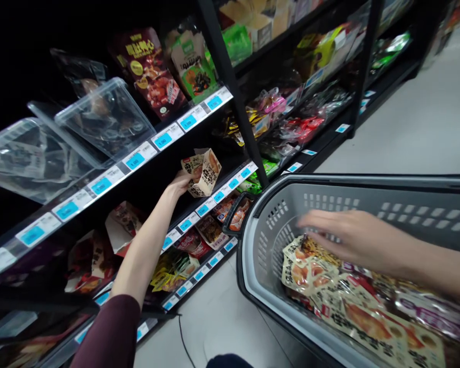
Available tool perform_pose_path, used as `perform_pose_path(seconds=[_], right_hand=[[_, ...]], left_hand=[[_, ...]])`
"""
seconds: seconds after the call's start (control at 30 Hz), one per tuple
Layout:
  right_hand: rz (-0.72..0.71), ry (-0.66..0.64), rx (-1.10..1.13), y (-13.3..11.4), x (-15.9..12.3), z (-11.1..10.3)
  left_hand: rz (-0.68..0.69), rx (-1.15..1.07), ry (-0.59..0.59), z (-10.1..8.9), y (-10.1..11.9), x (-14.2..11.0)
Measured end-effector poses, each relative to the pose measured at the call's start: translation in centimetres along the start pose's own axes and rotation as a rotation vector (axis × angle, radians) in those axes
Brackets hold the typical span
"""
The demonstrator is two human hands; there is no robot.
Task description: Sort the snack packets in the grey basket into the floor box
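Observation:
My left hand (181, 183) grips the left side of a small cream cardboard display box (209, 174) on the middle shelf. The box is printed with dark lettering and a food picture, and its top is cut open. Over the grey shopping basket (253, 255) is my right hand (339, 232), blurred by motion, its fingers stretched to the left and apart with nothing visible between them. Just below it, cream snack packets (310, 273) with food pictures lie in the basket. Whether the fingertips touch the top packet cannot be made out.
Black shelving with blue price tags (136, 159) runs along the left. Clear plastic bins (103, 120) and a dark red snack box (153, 76) stand on the upper shelf. Bagged snacks (176, 268) fill lower shelves. A black basket handle (237, 212) points toward the shelf. Pale floor (214, 312) lies below.

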State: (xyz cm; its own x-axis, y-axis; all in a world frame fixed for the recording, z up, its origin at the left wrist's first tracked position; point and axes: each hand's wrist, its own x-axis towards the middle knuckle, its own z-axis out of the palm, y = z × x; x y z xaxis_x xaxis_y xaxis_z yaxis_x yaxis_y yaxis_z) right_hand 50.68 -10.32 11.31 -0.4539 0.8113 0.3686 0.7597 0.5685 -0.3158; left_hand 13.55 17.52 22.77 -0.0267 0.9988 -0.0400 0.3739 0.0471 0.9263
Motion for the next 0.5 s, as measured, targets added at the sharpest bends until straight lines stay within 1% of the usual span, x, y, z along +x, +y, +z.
perform_pose_path(seconds=[0.07, 0.13, 0.2, 0.27, 0.33, 0.4, 0.5], right_hand=[[-0.096, -0.051, -0.026, -4.7, 6.1, 0.2], [-0.145, -0.035, -0.071, -8.6, 12.8, 1.5], [-0.079, -0.001, -0.132, -10.9, 18.8, 3.3], [-0.014, 0.019, -0.15, -11.6, 23.2, 4.9], [0.032, 0.045, -0.147, -11.2, 26.0, 6.2], [0.056, 0.083, -0.13, -10.4, 27.4, 7.1], [0.031, 0.118, -0.096, -9.1, 28.4, 7.8]], left_hand=[[0.027, -0.044, 0.047, 0.4, -0.4, -0.1], [0.04, -0.071, 0.086, 0.8, -0.6, -0.3], [0.037, -0.082, 0.11, 0.8, -0.8, -0.6], [0.025, -0.08, 0.134, 0.5, -1.1, -0.8], [0.014, -0.076, 0.158, -0.4, -1.3, -0.9], [0.004, -0.071, 0.169, -1.5, -1.6, -0.9], [-0.018, -0.059, 0.162, -2.7, -1.6, -0.8]])
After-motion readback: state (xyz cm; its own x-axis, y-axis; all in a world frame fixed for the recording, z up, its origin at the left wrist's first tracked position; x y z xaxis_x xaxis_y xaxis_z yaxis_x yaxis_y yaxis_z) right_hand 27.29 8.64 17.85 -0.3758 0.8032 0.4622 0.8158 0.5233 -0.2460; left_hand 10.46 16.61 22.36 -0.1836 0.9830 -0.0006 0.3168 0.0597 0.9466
